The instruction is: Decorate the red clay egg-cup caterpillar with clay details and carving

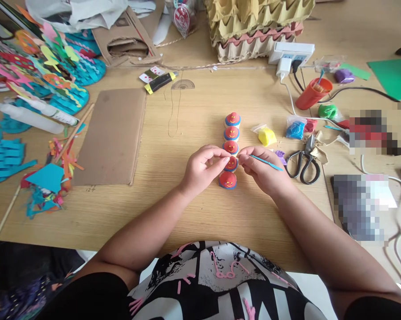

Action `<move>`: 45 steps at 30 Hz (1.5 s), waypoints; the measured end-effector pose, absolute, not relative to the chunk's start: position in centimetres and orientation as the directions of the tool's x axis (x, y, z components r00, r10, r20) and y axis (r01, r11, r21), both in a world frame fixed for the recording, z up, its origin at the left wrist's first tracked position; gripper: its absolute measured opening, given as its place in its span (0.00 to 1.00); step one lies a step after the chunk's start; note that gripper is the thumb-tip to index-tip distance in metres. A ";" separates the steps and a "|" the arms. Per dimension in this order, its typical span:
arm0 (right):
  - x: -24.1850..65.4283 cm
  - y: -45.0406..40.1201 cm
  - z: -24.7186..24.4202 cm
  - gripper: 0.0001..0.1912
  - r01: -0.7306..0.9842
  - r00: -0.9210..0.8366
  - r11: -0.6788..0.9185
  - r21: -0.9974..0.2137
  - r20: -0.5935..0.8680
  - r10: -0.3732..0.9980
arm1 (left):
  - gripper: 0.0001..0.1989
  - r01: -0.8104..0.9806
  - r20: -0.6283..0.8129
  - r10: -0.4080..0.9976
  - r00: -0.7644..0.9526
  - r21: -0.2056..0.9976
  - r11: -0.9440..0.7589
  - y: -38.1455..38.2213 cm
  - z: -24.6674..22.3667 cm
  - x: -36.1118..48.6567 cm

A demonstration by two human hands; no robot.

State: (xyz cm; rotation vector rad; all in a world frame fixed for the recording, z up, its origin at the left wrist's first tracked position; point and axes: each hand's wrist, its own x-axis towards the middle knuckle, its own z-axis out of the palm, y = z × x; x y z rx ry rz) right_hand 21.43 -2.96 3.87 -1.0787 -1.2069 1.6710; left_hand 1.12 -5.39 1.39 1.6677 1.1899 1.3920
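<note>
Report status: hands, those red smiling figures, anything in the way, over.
Left hand at row of five red-domed, blue-rimmed smiling figures, contact unclear. Right hand holding slim blue stick. Black-handled metal scissors near right hand, clear of figures.

Five smiling, blue-rimmed red domes (230, 147) sit in line.

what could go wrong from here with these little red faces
The blue stick in the right hand might scratch a face if it slips. With the left hand crowded in too, a fingertip could smudge or nudge the row of red faces, which stand close together. The black-handled scissors lie beside the right hand, so it may bump them.
</note>
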 end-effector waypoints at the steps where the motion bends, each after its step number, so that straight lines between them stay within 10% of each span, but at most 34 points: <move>1: 21.4 -2.9 3.9 0.18 -0.136 -0.326 -0.261 -0.956 -0.206 0.923 | 0.11 0.211 0.370 0.929 0.022 0.906 -0.366 -5.4 1.3 1.1; 45: 21.4 -1.9 2.2 0.26 -0.272 -0.223 -0.242 -0.931 -0.184 0.957 | 0.17 -0.210 -0.038 0.993 -0.114 0.978 0.013 -4.2 1.1 1.0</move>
